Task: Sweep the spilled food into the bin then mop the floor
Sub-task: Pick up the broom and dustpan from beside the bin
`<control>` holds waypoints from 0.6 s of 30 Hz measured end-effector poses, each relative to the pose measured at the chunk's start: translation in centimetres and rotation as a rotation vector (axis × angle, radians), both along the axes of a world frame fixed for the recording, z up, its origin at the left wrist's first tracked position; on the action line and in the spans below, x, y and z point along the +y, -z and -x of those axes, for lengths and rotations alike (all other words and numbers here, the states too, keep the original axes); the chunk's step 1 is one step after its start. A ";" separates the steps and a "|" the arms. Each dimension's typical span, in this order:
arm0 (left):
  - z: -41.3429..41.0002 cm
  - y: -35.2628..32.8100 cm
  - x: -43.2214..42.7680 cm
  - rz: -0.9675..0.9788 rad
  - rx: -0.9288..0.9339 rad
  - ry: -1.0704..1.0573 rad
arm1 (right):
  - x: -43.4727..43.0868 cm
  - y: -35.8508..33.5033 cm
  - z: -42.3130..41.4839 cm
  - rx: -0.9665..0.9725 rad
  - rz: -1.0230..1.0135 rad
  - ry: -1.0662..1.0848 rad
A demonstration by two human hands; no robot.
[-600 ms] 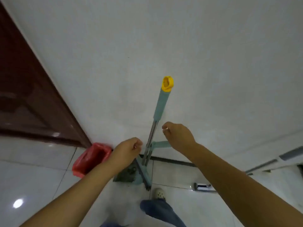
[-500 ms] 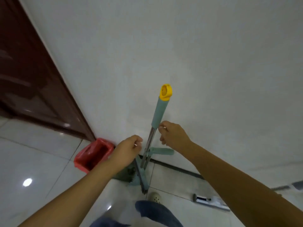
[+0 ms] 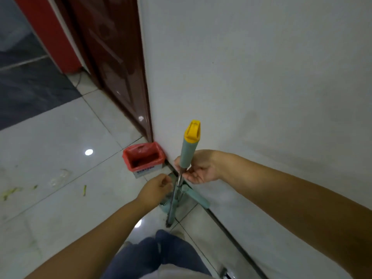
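Note:
A broom with a teal grip, yellow cap and metal shaft stands upright against the white wall, clipped to a teal dustpan at its foot. My right hand curls round the shaft just under the teal grip, from the wall side. My left hand has its fingers curled and pinches the shaft lower down. A small bin with a red liner stands on the floor left of the broom, by the wall corner. Green food scraps lie on the pale tiles to the left.
A dark brown door adjoins the white wall behind the bin. More green smears mark the floor at the far left. My leg in blue trousers is at the bottom, and a dark floor area lies top left.
The view has swung left and down, bringing the door, bin and spilled scraps into sight. Both hands have closed in on the broom shaft; my right hand now wraps it.

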State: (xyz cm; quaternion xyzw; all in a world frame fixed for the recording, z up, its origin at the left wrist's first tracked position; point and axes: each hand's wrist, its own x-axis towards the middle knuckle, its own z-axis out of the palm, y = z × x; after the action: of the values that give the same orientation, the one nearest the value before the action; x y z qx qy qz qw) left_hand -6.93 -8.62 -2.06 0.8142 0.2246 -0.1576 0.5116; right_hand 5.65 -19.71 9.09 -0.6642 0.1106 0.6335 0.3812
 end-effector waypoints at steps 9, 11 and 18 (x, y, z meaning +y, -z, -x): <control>9.6 -0.4 5.1 0.006 0.038 -0.258 | 5.0 -1.2 5.8 0.090 -0.010 -0.137; 11.8 -0.2 6.6 0.012 0.050 -0.328 | 6.6 -1.5 7.2 0.093 0.036 -0.207; 19.0 0.1 11.7 0.025 0.082 -0.489 | 15.3 -2.9 11.1 0.209 0.074 -0.249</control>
State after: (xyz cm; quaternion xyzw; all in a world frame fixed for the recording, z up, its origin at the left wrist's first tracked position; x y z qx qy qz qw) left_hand -25.92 3.04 -2.12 0.7220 0.4338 -0.0648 0.5351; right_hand -5.46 -4.43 11.97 -0.6168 0.0899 0.7369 0.2616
